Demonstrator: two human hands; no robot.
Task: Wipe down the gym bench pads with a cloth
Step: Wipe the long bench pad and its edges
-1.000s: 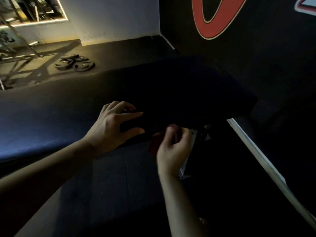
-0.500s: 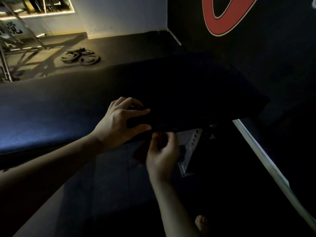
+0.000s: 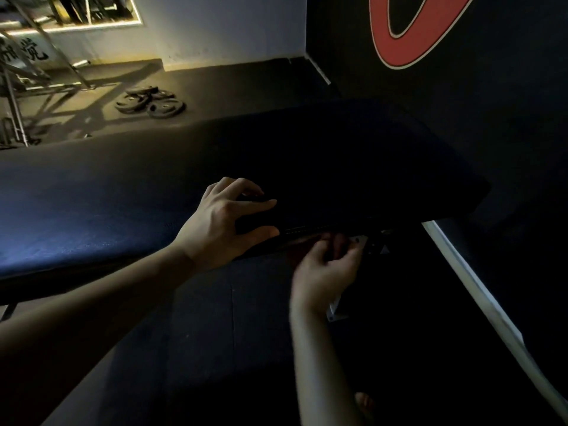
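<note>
Far beyond the fingers, at the upper left, a metal rack (image 3: 46,75) is seen in lamplight, and weight plates (image 3: 152,103) are stacked on the floor just to its right. The dark bench pad (image 3: 338,161) is stretched across the view from the left edge to its rounded end on the right.

The left hand (image 3: 218,226) is laid over the pad's near edge. Its fingers (image 3: 242,184) are bent at the knuckles with the tips set down on the top surface, the forefinger is held straighter along the edge, and the thumb (image 3: 261,234) is pressed against the side face below. The edge is thus clasped between fingers and thumb, which are spread moderately apart.

Just right of that thumb and lower, the right hand (image 3: 322,272) is raised to the pad's underside. Its fingers are curled upward and drawn close together, and a dark reddish cloth (image 3: 295,253) is pinched in them against the lower rim of the pad. The cloth is made out only dimly, and its full shape cannot be told.

Behind the right fingers a white bracket (image 3: 336,305) of the bench frame is partly hidden. Further right, a white strip (image 3: 479,299) is seen along the foot of the dark wall, and a red emblem (image 3: 408,35) is painted high above.
</note>
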